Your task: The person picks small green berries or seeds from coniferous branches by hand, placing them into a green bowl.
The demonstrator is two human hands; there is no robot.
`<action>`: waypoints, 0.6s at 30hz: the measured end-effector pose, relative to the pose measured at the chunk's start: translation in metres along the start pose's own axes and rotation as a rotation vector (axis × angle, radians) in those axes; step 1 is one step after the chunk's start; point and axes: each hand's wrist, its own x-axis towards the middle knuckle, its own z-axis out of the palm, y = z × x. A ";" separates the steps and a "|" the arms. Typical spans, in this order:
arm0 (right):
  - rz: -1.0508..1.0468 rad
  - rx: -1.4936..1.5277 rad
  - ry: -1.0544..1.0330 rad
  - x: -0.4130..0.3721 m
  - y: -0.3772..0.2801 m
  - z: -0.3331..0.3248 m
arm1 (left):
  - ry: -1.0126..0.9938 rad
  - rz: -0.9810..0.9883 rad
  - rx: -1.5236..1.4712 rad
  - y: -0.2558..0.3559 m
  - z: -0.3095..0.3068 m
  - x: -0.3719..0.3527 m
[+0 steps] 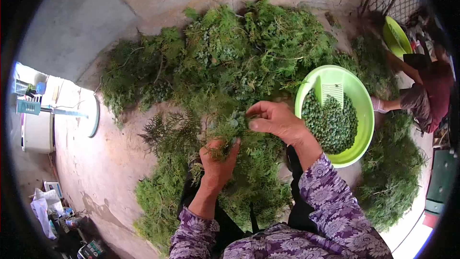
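My left hand [219, 160] is closed around a leafy evergreen sprig [225, 132], which rises from between thumb and fingers. Pale bluish-green cones [235, 118] show at the sprig's upper end. Just right of those cones is my right hand [275, 121], its thumb and fingers curled toward each other; whatever they pinch, if anything, is hidden. Beside my right wrist stands a light green plastic basin [366, 120] with a ribbed washboard panel. Many small green cones [330, 124] fill its lower part.
A large heap of cut evergreen branches [215, 52] lies ahead, with more foliage [254, 177] between my legs and a pile [390, 177] at the right. Another person [426, 86] sits at the far right near a second green basin [396, 38]. A white fan [91, 115] stands left.
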 end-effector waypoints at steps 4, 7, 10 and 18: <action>-0.023 -0.140 0.053 0.006 0.014 -0.001 | 0.022 -0.013 -0.035 0.002 0.003 0.000; -0.045 -0.137 0.035 0.005 0.015 0.000 | -0.040 -0.021 0.028 0.000 0.000 -0.002; -0.083 -0.215 0.117 0.002 0.011 0.001 | -0.038 -0.008 0.026 -0.006 0.004 -0.003; -0.253 -0.484 0.294 0.001 0.013 0.007 | -0.028 -0.329 -0.298 0.013 0.006 -0.001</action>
